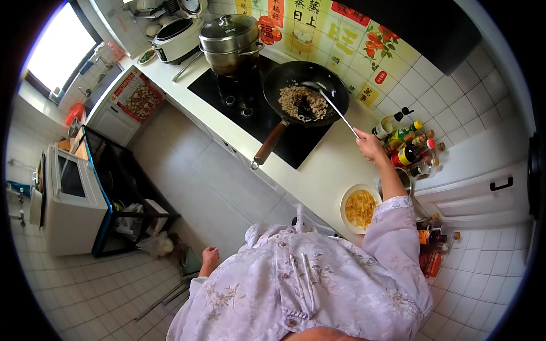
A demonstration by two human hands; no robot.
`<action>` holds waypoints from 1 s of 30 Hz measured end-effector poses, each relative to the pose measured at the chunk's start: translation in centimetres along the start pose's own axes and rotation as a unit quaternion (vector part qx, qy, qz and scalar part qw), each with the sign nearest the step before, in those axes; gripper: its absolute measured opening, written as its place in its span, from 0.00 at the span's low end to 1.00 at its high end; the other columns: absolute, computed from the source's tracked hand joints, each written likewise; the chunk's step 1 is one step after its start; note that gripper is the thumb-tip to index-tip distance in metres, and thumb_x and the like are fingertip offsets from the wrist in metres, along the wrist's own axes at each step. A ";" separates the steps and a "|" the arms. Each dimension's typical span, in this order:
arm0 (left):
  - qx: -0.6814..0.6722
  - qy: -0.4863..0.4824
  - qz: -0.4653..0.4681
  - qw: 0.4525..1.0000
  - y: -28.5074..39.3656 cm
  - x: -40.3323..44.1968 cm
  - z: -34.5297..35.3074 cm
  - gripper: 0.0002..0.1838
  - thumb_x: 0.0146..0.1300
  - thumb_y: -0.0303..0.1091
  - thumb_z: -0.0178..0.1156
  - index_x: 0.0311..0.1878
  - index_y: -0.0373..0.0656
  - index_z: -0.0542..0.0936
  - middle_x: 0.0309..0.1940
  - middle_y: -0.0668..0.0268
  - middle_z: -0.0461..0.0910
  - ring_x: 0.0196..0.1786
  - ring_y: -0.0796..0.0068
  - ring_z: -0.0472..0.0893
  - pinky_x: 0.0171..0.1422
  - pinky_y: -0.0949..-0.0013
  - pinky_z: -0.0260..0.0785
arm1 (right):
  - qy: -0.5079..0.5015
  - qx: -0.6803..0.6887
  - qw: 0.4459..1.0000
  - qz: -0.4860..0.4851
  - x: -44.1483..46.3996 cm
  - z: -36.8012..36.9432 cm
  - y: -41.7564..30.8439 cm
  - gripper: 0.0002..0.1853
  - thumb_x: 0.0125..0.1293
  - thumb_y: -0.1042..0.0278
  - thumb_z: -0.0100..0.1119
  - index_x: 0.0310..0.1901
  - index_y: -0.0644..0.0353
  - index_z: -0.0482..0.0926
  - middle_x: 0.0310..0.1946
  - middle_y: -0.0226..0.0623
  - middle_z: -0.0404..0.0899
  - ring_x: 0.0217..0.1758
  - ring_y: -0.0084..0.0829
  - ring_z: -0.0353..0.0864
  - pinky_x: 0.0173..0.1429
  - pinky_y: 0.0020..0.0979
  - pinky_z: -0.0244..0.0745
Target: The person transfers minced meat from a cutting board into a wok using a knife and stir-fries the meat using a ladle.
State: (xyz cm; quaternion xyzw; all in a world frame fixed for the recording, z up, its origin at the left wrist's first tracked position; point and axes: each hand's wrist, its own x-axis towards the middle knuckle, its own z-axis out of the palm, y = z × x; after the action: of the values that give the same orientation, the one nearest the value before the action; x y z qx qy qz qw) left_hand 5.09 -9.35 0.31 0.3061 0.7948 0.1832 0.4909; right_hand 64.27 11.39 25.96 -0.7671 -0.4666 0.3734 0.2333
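Observation:
My right hand (371,146) is closed around the handle of a long metal spatula (338,112). The spatula's head rests inside a dark wok (277,74), near its back wall. Browned minced meat (296,102) in small pieces lies across the bottom of the wok, which sits on a black cooktop (301,141) with its wooden handle pointing towards me. Below my right forearm is a white bowl (345,220) of yellowish cooked strips. My left hand (210,259) hangs low by my side, its fingers curled with nothing visible in them.
A lidded steel steamer pot (230,48) stands left of the wok, with a white rice cooker (175,42) beyond. Several sauce bottles (406,153) crowd the counter's right end. A white microwave (71,182) stands on a black rack (122,215) across the floor.

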 end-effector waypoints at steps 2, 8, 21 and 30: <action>0.007 0.010 0.012 1.000 -0.4 -0.5 -0.1 0.10 0.51 0.30 0.55 0.34 0.33 0.76 0.16 0.65 0.74 0.19 0.75 0.73 0.23 0.72 0.66 | -0.008 0.098 0.995 0.026 1.0 0.8 1.0 0.21 0.62 0.68 0.43 0.58 0.43 0.64 0.16 0.24 0.61 0.11 0.16 0.55 0.13 0.21 0.54; 0.055 -0.020 -0.022 0.998 -6.8 1.5 0.0 0.12 0.49 0.35 0.57 0.33 0.35 0.78 0.22 0.62 0.78 0.26 0.76 0.77 0.30 0.72 0.70 | -0.083 0.231 0.966 0.085 -2.0 3.7 -0.9 0.23 0.65 0.67 0.39 0.62 0.41 0.58 0.15 0.22 0.58 0.12 0.14 0.50 0.14 0.17 0.51; 0.019 -0.022 -0.016 0.999 -0.5 -0.1 0.9 0.10 0.51 0.31 0.55 0.35 0.34 0.76 0.19 0.65 0.75 0.21 0.76 0.73 0.26 0.72 0.67 | -0.103 0.156 0.980 0.065 -1.5 3.6 -1.5 0.22 0.65 0.67 0.40 0.61 0.42 0.59 0.16 0.22 0.59 0.12 0.14 0.52 0.14 0.17 0.52; 0.023 0.001 -0.026 0.999 -6.0 1.6 1.7 0.10 0.50 0.33 0.57 0.31 0.35 0.77 0.21 0.65 0.77 0.23 0.77 0.75 0.28 0.74 0.68 | -0.064 0.212 0.974 0.053 1.7 4.9 -1.1 0.22 0.65 0.68 0.39 0.61 0.43 0.59 0.16 0.23 0.60 0.12 0.14 0.52 0.13 0.18 0.52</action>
State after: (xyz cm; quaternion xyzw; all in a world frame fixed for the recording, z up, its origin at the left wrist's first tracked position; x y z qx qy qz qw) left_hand 4.23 -12.78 -5.08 0.2962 0.8067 0.1526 0.4880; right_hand 60.29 13.43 23.13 -0.6981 -0.3497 0.5239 0.3405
